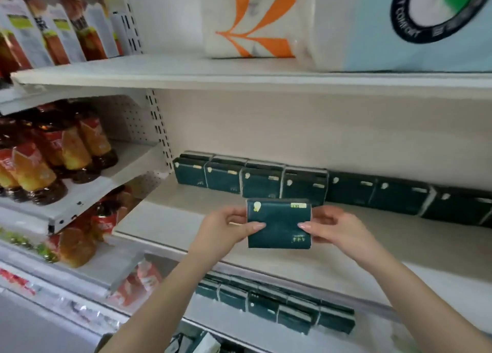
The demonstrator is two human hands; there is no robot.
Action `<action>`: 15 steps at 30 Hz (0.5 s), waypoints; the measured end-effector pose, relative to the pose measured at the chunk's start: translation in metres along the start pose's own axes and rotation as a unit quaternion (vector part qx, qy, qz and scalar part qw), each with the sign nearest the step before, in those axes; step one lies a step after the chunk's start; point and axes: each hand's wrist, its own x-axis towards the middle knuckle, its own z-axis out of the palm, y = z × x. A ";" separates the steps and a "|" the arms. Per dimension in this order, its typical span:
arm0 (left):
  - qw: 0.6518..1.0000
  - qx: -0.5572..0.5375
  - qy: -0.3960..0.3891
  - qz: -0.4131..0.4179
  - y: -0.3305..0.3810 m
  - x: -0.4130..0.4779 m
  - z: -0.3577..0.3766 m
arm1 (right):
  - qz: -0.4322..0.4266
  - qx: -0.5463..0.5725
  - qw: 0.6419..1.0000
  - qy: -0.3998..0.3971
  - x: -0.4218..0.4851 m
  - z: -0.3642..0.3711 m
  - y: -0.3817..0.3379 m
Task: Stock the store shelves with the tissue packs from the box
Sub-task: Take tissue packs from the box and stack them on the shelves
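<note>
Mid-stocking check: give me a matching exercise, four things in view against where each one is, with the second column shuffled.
Things:
1. held tissue pack
2. bottles
3. white and orange bag
4. row of tissue packs

Places:
A. on the top shelf
B. gripped between the left hand and the right hand
C. on the side shelf at the left
D. along the back of the middle shelf

Pairs: 1-B, 2-C, 3-A, 4-D.
</note>
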 end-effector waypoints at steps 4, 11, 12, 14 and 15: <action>1.000 0.008 -0.027 0.006 0.021 0.042 0.071 | 0.006 -0.054 0.998 0.022 0.000 -0.064 0.009; 0.994 0.090 -0.054 0.034 0.032 0.101 0.160 | -0.026 -0.227 0.972 0.054 0.019 -0.142 0.032; 0.990 0.126 -0.053 0.045 0.033 0.106 0.167 | -0.026 -0.243 0.968 0.061 0.024 -0.146 0.036; 0.981 0.178 -0.039 0.061 0.034 0.112 0.180 | -0.026 -0.265 0.961 0.079 0.033 -0.155 0.045; 0.979 0.188 -0.036 0.065 0.033 0.114 0.185 | -0.027 -0.275 0.957 0.086 0.036 -0.158 0.049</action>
